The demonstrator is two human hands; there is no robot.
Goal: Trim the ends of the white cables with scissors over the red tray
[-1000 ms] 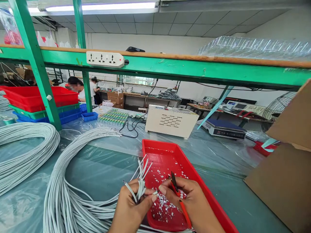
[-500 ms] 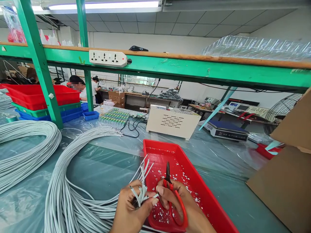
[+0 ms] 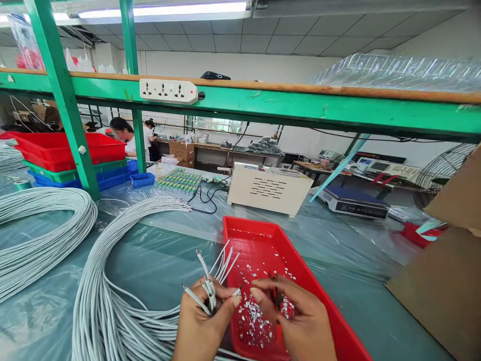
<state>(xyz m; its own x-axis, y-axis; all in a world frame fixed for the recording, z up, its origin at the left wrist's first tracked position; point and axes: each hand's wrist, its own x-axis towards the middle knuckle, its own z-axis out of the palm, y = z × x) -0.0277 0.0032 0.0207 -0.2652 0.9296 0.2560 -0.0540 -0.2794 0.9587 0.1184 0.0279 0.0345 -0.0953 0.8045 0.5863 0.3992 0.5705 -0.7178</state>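
My left hand (image 3: pixel 208 316) is closed round several white cables (image 3: pixel 203 263), whose cut ends stick up above the fingers. One cable end (image 3: pixel 237 291) pokes out between its thumb and forefinger, pointing right. My right hand (image 3: pixel 296 311) grips red-handled scissors (image 3: pixel 277 301), now mostly covered by the fingers. Its thumb and forefinger are near that cable end, with a small gap. Both hands are over the near part of a red tray (image 3: pixel 315 281) strewn with small white and silvery scraps (image 3: pixel 255 318). The bundle of cables (image 3: pixel 97 281) curves away to the left.
Another coil of white cable (image 3: pixel 75 220) lies at far left. Behind stand stacked trays (image 3: pixel 71 150), a beige machine (image 3: pixel 268 188) and a scale (image 3: pixel 349 200). A green shelf beam (image 3: pixel 263 103) crosses above; a cardboard box (image 3: pixel 439 286) is at right. People work in the background.
My right hand has turned, so the scissors' blades no longer point up and the fingers cover them. The cable ends in my left hand have spread and shifted left.
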